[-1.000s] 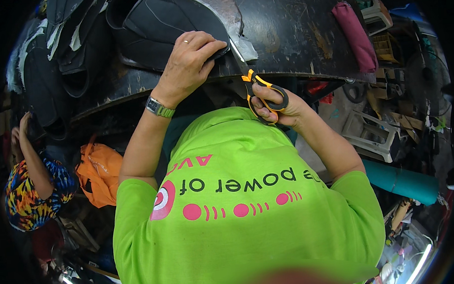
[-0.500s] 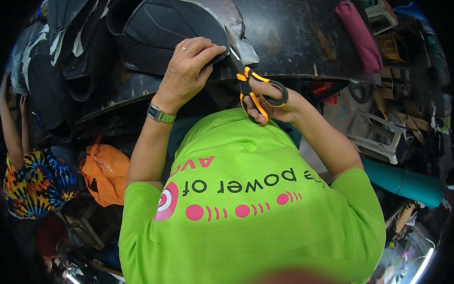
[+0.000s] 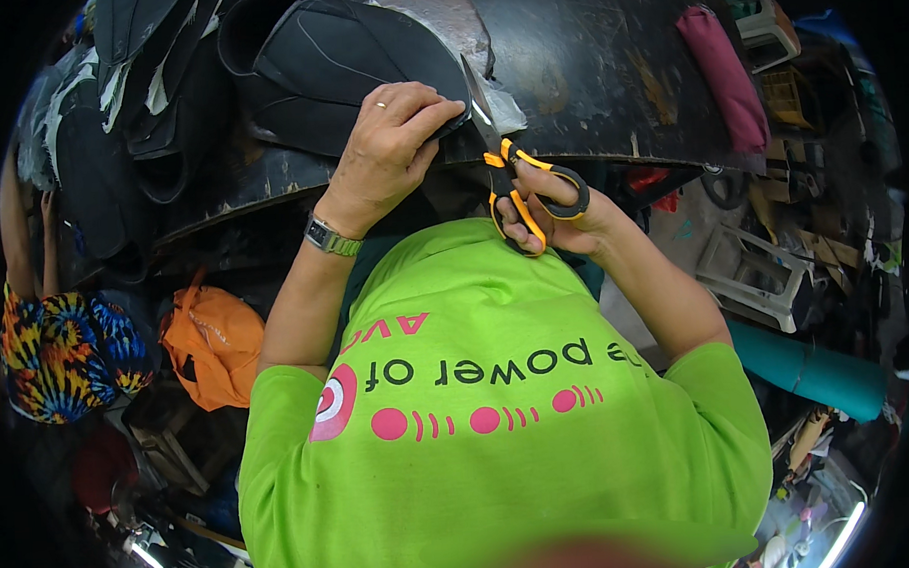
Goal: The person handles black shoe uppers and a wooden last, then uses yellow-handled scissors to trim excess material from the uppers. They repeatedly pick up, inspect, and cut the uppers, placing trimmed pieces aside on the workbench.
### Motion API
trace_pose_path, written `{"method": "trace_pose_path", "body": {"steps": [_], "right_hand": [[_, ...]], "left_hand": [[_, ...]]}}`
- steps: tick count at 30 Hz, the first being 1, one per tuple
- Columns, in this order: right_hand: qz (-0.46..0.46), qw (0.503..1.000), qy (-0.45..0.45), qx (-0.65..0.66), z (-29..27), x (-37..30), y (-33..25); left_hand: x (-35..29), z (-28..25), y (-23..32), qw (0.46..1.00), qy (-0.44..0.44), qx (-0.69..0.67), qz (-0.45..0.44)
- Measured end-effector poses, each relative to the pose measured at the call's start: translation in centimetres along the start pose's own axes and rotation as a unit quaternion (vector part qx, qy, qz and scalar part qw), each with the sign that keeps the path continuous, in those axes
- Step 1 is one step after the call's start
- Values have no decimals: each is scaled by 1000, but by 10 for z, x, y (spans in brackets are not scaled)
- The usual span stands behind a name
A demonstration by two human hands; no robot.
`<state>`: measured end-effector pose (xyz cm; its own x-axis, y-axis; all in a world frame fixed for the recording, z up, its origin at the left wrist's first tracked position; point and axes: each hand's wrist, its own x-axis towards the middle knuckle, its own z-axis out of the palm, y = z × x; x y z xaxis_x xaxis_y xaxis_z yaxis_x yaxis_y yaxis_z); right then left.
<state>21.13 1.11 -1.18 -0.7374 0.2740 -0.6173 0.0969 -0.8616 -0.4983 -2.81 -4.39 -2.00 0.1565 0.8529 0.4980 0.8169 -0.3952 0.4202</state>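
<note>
A black shoe upper (image 3: 337,63) lies on its side at the near edge of the dark worktable. My left hand (image 3: 395,151) pinches its toe end, thumb and fingers closed on the rim. In my right hand (image 3: 562,215) is a pair of scissors (image 3: 497,157) with orange and black handles, my fingers through the loops. The blades point away from me and stand slightly apart, close beside the toe edge. Whether they touch the material I cannot tell. A clear plastic sheet (image 3: 503,107) lies behind the blades.
More black uppers (image 3: 163,114) with ragged white lining are heaped at the left. A maroon roll (image 3: 723,79) lies on the table's right. Another person in a colourful shirt (image 3: 71,352) is at far left, near an orange bag (image 3: 216,342). A grey stool (image 3: 754,274) stands on the right.
Both hands have shifted slightly to the right, the shoe upper and the scissors moving along with them. My grips look the same.
</note>
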Motion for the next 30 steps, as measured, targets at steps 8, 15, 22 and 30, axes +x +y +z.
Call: {"method": "trace_pose_path", "body": {"steps": [8,15,22,30], "right_hand": [[13,1000,-16,-20,-9,-5,4],[-12,1000,-6,12,-3,-3,12],[-28,998,8,55,5,2,8],[-1,1000,-6,27,-10,0,5]], "left_hand": [[0,0,0,1000,-10,3,-1],[3,1,1,1000,-9,15,11],[11,5,-1,1000,-12,21,-7],[10,2,-2,1000,-18,-2,-22]]}}
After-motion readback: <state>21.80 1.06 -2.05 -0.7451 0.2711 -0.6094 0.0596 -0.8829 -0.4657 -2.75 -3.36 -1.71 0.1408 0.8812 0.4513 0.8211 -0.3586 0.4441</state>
